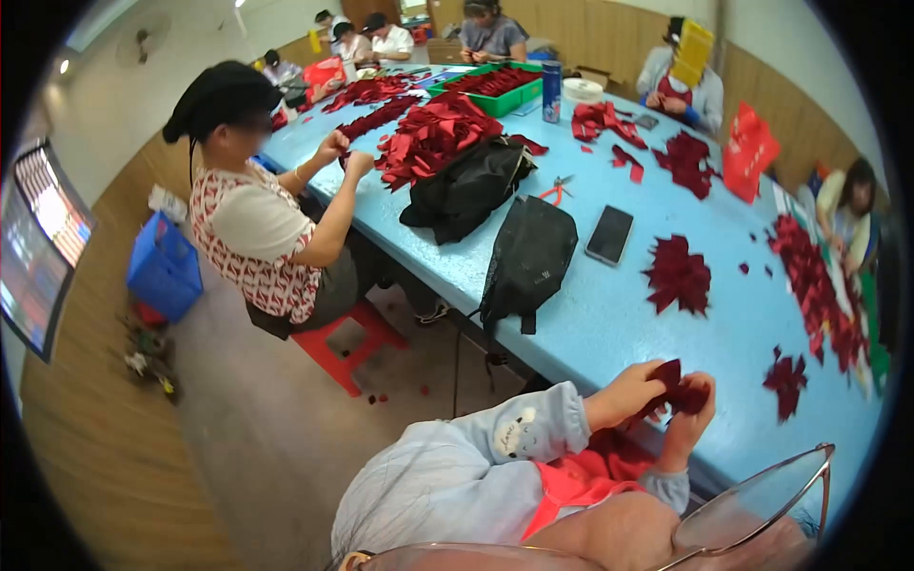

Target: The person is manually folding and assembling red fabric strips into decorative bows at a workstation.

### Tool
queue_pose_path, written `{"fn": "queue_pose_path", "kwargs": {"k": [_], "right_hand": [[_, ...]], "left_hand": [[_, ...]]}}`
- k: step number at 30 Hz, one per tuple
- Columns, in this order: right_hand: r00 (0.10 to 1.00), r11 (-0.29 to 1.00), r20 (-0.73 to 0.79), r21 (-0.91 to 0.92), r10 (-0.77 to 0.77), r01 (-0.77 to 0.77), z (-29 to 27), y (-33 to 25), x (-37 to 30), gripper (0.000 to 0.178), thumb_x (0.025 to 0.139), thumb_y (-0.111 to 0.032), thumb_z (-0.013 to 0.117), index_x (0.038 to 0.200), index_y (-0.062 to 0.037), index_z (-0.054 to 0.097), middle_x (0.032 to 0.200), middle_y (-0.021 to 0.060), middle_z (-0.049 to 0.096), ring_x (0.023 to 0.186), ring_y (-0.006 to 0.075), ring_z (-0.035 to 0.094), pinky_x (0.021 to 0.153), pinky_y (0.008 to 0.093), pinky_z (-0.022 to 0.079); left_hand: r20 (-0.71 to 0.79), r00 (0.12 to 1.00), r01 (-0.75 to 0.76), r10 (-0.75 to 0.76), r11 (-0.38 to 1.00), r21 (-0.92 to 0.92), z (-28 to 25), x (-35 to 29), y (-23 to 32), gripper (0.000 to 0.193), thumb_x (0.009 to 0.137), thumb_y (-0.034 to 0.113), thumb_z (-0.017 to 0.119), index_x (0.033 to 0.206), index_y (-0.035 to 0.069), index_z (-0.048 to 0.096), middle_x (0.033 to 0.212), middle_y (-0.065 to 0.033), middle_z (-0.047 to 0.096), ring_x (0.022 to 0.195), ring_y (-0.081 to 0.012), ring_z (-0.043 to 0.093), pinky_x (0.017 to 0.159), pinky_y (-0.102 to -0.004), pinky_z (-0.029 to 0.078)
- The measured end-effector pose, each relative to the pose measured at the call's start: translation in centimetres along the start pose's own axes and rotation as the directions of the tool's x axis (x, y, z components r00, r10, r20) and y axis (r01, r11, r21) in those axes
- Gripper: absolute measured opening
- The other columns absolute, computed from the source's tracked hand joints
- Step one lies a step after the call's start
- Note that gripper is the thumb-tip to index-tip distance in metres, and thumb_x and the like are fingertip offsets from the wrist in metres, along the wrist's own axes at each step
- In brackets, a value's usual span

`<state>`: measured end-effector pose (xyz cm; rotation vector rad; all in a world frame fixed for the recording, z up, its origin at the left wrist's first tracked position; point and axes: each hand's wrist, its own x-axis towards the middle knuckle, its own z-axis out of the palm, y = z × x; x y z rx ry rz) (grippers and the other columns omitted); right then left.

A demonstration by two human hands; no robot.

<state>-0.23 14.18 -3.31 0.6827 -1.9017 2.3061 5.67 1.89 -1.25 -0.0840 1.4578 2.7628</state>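
Observation:
Near the table's front edge, my left hand (625,394) and my right hand (689,428) are closed, close together, on a dark red cloth piece (671,388). Its upper part rises to a point between them; my fingers cover the rest. Beyond my hands a pile of dark red jagged cloth pieces (678,276) lies on the light blue table (581,328). A smaller dark red pile (786,383) is to the right of my right hand. Below my hands, more red cloth (619,455) shows, partly hidden by my forearms.
A black phone (609,235), a black bag (529,255), red-handled pliers (556,192) and a large red cloth heap (438,138) cover the table's middle. A green crate (522,100) stands farther back. On the left a person (276,209) sits on a red stool (352,335). Other people work around the table.

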Motion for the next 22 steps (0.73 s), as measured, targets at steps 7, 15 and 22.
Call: {"fn": "queue_pose_path", "kwargs": {"k": [7, 15, 22], "right_hand": [[1.0, 0.987, -0.009, -0.159, -0.028, 0.026, 1.1, 0.7, 0.6, 0.01, 0.089, -0.01, 0.044, 0.082, -0.005, 0.047, 0.077, -0.0003, 0.047, 0.065, 0.0064, 0.042, 0.053, 0.0197, 0.036], [0.999, 0.96, -0.02, -0.277, -0.046, 0.038, 1.2, 2.7, 0.6, 0.006, 0.086, -0.005, 0.046, 0.08, -0.0041, 0.045, 0.077, -0.0004, 0.045, 0.067, 0.0068, 0.04, 0.055, 0.0202, 0.036], [0.999, 0.987, -0.015, -0.154, 0.045, -0.047, 0.3, 3.6, 0.2, 0.013, 0.09, -0.015, 0.052, 0.083, -0.0047, 0.046, 0.078, 0.0001, 0.044, 0.07, 0.0079, 0.042, 0.059, 0.0201, 0.037]], "left_hand": [[0.037, 0.999, 0.017, -0.01, 0.984, -0.177, -1.2, 0.3, -0.9, 0.019, 0.088, 0.012, 0.047, 0.106, 0.01, 0.052, 0.067, 0.0029, 0.048, 0.048, -0.003, 0.034, 0.041, -0.0178, 0.025], [-0.025, 0.998, -0.062, 0.059, 0.987, -0.145, -1.8, 1.5, -1.7, 0.016, 0.091, 0.015, 0.048, 0.104, 0.01, 0.055, 0.068, 0.0052, 0.048, 0.048, -0.0016, 0.032, 0.041, -0.0174, 0.023], [-0.192, 0.913, -0.334, 0.36, 0.93, 0.156, -2.3, 3.4, -4.7, 0.026, 0.091, 0.015, 0.046, 0.116, 0.013, 0.054, 0.08, 0.0027, 0.057, 0.06, -0.0047, 0.046, 0.051, -0.0192, 0.037]]}}
